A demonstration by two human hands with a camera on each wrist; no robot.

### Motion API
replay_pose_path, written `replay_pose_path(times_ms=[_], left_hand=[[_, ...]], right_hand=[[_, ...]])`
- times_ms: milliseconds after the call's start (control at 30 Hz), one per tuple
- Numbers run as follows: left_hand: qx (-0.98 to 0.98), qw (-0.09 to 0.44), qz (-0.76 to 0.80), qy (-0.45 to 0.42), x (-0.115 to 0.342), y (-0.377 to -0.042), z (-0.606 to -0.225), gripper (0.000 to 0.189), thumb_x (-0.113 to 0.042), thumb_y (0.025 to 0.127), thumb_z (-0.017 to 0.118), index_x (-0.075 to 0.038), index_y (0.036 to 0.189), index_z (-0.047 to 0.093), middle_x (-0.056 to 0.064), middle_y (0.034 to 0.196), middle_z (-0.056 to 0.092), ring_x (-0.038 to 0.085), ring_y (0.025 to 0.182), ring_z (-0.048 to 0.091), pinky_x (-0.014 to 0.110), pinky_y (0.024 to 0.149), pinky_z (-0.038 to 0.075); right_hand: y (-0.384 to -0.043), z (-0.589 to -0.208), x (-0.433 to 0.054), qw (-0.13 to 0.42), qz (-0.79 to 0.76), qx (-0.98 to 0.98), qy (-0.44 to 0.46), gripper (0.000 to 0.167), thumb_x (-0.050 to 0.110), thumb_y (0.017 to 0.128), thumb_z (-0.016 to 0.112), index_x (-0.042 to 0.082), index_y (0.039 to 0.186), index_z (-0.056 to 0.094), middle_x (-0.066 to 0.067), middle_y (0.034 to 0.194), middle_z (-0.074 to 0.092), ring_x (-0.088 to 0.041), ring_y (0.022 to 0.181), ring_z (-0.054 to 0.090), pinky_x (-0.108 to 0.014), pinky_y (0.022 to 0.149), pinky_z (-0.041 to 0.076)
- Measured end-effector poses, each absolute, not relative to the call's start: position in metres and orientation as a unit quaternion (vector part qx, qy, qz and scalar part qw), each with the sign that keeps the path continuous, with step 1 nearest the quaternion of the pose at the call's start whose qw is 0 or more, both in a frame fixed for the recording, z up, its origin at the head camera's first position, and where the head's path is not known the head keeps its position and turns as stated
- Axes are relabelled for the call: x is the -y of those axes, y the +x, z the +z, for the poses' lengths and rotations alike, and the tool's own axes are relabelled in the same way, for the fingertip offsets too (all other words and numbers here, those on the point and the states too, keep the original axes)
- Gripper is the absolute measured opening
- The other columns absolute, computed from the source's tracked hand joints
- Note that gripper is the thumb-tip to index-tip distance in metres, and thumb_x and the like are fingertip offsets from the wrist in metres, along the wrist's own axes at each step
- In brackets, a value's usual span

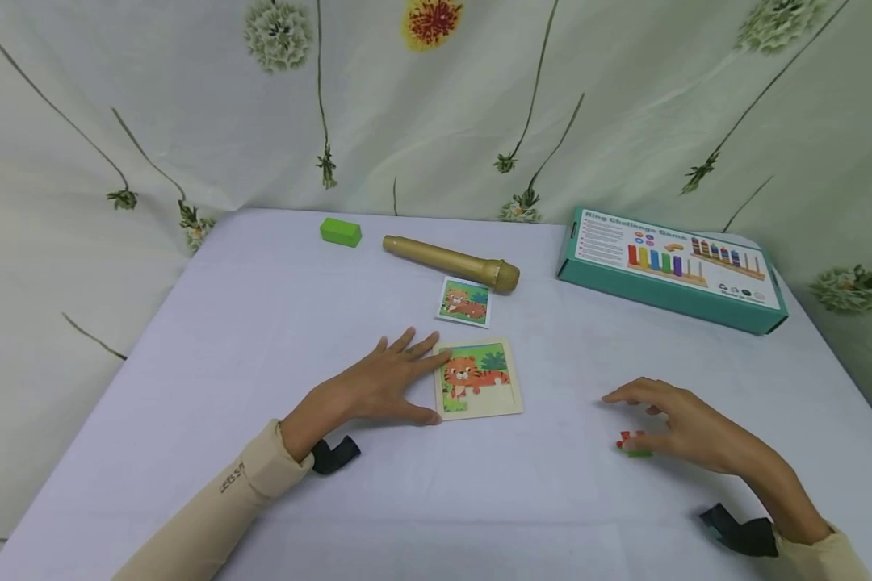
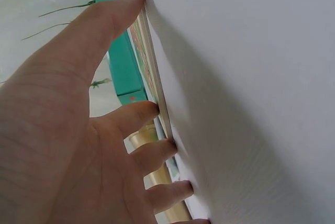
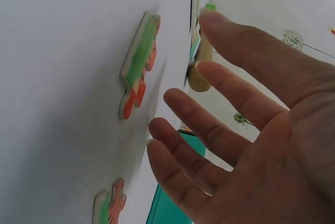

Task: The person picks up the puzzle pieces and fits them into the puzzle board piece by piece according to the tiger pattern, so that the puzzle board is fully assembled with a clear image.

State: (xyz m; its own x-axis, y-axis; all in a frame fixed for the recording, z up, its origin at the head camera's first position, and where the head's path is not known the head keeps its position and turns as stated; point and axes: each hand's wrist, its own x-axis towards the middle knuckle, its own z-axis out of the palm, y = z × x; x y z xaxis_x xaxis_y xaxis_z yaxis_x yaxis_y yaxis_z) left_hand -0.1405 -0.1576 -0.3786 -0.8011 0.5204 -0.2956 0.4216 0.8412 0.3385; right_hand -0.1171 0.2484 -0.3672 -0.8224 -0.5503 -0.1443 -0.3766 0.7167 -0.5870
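A square wooden jigsaw puzzle board [image 1: 500, 401] with a tiger picture lies mid-table; its lower part shows bare wood. My left hand [image 1: 379, 381] has its fingers spread along the board's left side, thumb and fingertips touching the edge. Over to the right, my right hand [image 1: 686, 426] hovers with fingers apart and nothing between them. Under it lies a green and red puzzle piece [image 3: 140, 56], and a second puzzle piece [image 3: 102, 208] shows low in the right wrist view. The hand partly hides these pieces in the head view.
Just behind the board lies a small tiger picture card [image 1: 465, 302], touching or very near a gold toy microphone [image 1: 443, 258]. A green block [image 1: 341, 232] sits at the back left. A teal Ring Challenge Game box [image 1: 668, 298] lies at the back right.
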Motion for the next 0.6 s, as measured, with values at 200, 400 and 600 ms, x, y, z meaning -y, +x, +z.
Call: replay_pose_path(times_ms=[200,400,600], left_hand=[[-0.941,0.195,0.124,0.248,0.156,-0.141,-0.378,0.091,-0.057,0.079,0.069,-0.025,0.153,0.026,0.003,0.161,0.012,0.034,0.147,0.002,0.06,0.115,0.008],[-0.94,0.197,0.131,0.245,0.156,-0.141,-0.377,0.091,-0.057,0.079,0.07,-0.025,0.153,0.027,0.002,0.161,0.012,0.033,0.147,0.001,0.059,0.115,0.007],[-0.941,0.194,0.129,0.247,0.156,-0.141,-0.378,0.091,-0.057,0.079,0.07,-0.025,0.153,0.027,0.003,0.161,0.012,0.034,0.147,0.002,0.059,0.115,0.007]], right_hand=[[-0.114,-0.369,-0.256,0.152,-0.252,-0.923,-0.248,0.046,0.036,0.078,0.079,0.021,0.119,0.065,0.004,0.118,0.06,-0.018,0.104,0.051,-0.031,0.079,0.049],[-0.11,-0.373,-0.26,0.129,-0.228,-0.93,-0.257,0.041,0.03,0.075,0.081,0.021,0.113,0.067,0.006,0.112,0.059,-0.018,0.101,0.05,-0.027,0.076,0.047],[-0.108,-0.373,-0.26,0.132,-0.222,-0.933,-0.251,0.04,0.024,0.073,0.082,0.022,0.11,0.067,0.006,0.11,0.057,-0.018,0.101,0.048,-0.027,0.076,0.047]])
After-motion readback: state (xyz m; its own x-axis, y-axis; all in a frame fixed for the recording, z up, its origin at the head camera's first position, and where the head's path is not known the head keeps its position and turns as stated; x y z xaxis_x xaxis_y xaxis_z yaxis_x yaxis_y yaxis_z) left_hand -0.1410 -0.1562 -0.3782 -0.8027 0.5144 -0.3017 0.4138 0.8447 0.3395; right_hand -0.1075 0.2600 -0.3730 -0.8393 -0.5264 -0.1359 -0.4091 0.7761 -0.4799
